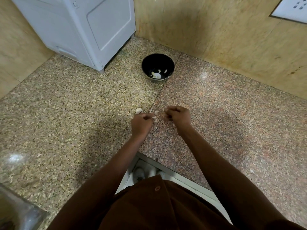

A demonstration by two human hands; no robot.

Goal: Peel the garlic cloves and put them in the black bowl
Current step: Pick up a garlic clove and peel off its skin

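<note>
Garlic cloves (158, 73) — about three in one black bowl (146, 63); two hands' (141, 124) grip curled, contents unclear.

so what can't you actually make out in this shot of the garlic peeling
Head view only:
- Left hand: curled fingers hide what it grips.
- Right hand: its fingertips are blurred; contents unclear.
- Round black bowl: pale peeled garlic pieces too small to count.
- Shiny object, bottom-left: cut off, blurred.

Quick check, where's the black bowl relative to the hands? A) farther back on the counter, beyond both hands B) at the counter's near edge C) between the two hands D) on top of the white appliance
A: the black bowl sits on the counter well beyond the left hand and right hand, with pale garlic pieces inside.
</note>
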